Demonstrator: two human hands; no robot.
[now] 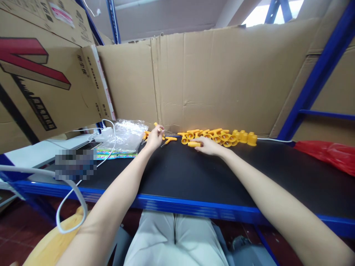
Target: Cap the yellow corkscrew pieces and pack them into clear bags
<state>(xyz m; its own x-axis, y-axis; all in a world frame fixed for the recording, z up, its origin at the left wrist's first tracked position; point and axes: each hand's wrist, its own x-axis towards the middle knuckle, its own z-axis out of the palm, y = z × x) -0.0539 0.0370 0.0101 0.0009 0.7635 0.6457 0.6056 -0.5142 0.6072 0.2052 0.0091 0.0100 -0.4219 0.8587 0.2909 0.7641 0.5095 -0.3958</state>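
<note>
Currently, a smooth yellow-orange piece (194,144), stubby and lying sideways, is grasped at the fingertips of the right grip (209,145). Another yellow piece (155,124) is pinched by the left grip (155,139); its blunt end is seen above the fingers, the rest being hidden. Just right of the left grip, a T-shaped yellow handle (171,139) is laid on the black desk (191,177). Behind the right grip, yellow cups (227,139) with round mouths are heaped; left of the left grip, a clear plastic bag (124,135) is spread.
</note>
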